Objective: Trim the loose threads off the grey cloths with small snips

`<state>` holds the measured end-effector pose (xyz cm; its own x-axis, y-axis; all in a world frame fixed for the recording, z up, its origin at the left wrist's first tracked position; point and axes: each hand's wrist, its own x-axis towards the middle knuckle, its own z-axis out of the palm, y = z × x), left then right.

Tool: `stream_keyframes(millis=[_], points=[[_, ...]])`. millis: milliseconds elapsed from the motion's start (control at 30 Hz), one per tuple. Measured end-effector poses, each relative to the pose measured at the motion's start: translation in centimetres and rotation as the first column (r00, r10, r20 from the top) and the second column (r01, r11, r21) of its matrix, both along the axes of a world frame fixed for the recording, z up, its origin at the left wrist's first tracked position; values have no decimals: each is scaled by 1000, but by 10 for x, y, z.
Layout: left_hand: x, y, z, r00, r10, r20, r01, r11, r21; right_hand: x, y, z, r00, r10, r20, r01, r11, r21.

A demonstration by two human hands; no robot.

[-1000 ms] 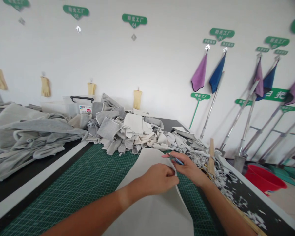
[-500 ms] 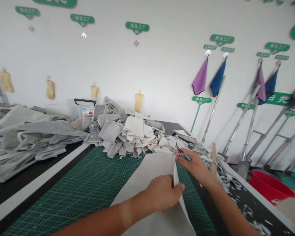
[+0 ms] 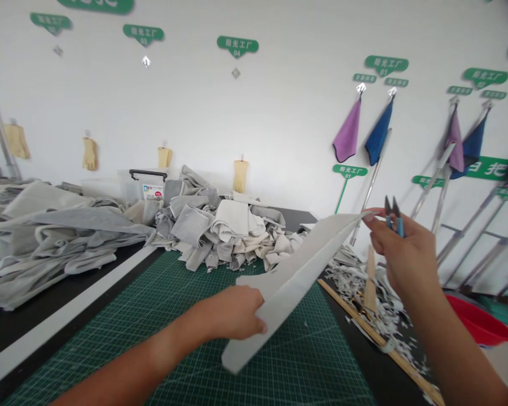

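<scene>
person's holding a long grey felt piece (image 3: 298, 279) up in the air above the green cutting mat (image 3: 279, 355), left hand (image 3: 231, 313) w/ fingers clamped on its near end, right hand (image 3: 400, 251) w/ fingers curled together around blue-handled snips (image 3: 393, 217) & seemingly pinching the far tip too. blades are standing apart, pointing up. main risk: open tips are sitting right by the felt & fingers, so a slip could nick either. a loose pinch could also be dropping the felt onto the scrap pile (image 3: 359, 287) on the counter (image 3: 355, 349) at lower right.
</scene>
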<state>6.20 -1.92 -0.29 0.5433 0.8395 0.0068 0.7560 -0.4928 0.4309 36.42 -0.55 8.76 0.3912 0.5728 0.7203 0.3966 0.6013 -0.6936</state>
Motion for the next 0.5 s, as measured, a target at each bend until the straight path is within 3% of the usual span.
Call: stream_keyframes(millis=[133,267,367,500], points=[[-40,18,11,981,90,170,-104,992,74,12,-7,19,996,-77,-39,81,990,114],[-80,29,27,927,123,355,-117,992,-37,27,-15,27,993,-69,-100,84,984,158],[-100,27,40,838,126,530,-98,992,-82,36,-21,29,987,-29,-159,57,983,175],[-109,15,53,665,103,739,-98,994,-50,44,-24,26,974,-13,-224,39,993,112]])
